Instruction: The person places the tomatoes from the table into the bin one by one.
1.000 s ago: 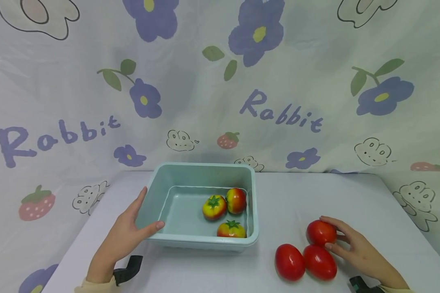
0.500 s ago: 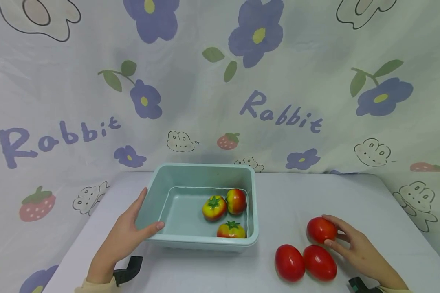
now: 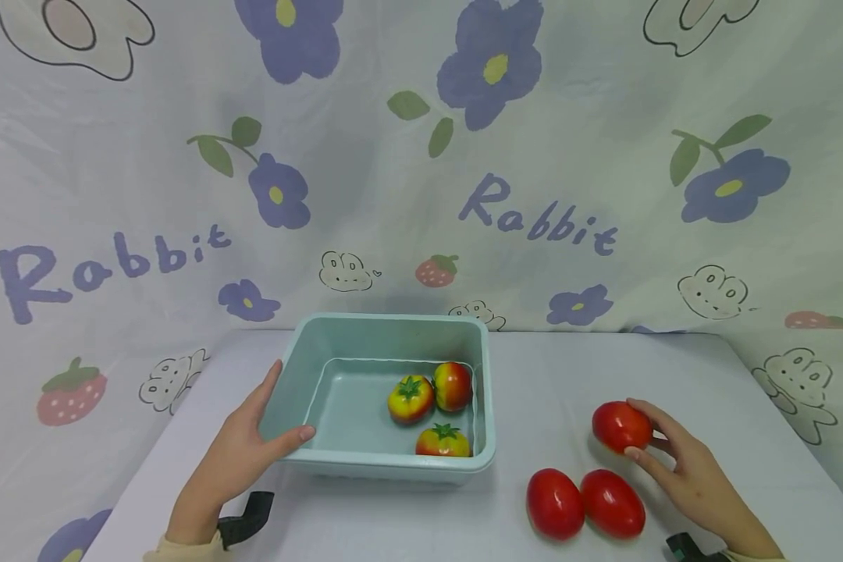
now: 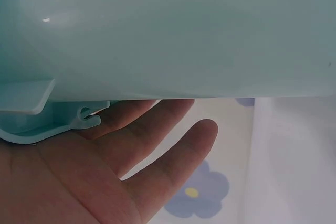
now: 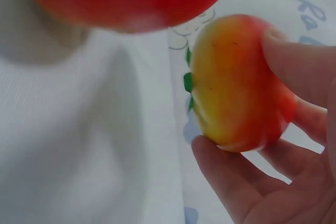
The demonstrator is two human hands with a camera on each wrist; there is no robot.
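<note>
In the head view my right hand [image 3: 694, 468] pinches a glossy red tomato [image 3: 621, 426] between thumb and fingers, raised over the white table. The right wrist view shows this tomato [image 5: 236, 85] yellow-orange on one side, with green leaf tips at its left edge. Two more red tomatoes [image 3: 555, 504] [image 3: 613, 504] lie side by side just below it. On the left, my left hand [image 3: 235, 449] holds the left end of a pale green plastic bin [image 3: 386, 462], thumb over the rim and fingers along the outside. Three red-and-yellow tomatoes [image 3: 410, 398] sit inside at its right end.
The bin stands toward the back of the white table [image 3: 569, 375], left of the loose tomatoes. Behind the table hangs a printed cloth [image 3: 379, 187] with flowers, rabbits and lettering. In the left wrist view the bin's outer wall [image 4: 184, 40] fills the upper half.
My right hand has lifted its tomato up and away from the two others, opening a gap between them. The left hand and the bin have stayed in place.
</note>
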